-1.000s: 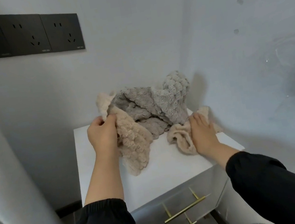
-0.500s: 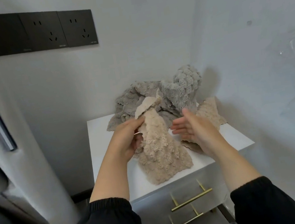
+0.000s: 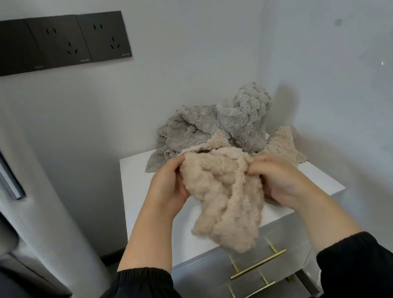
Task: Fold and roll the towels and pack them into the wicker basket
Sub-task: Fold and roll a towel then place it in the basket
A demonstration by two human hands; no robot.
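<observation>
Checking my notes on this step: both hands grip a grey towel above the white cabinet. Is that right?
Not quite. The head view shows the left hand and right hand gripping a beige towel, not a grey one, above the white cabinet. The grey towels lie heaped at its back.

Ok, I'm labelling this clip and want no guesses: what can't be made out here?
Head view:
- Wicker basket: out of frame.
- Beige towel, bunched between left hand and right hand: folds unreadable.
- Grey towels: heaped together, count unclear.
- Beige cloth by the wall: partly behind the right hand.
</observation>
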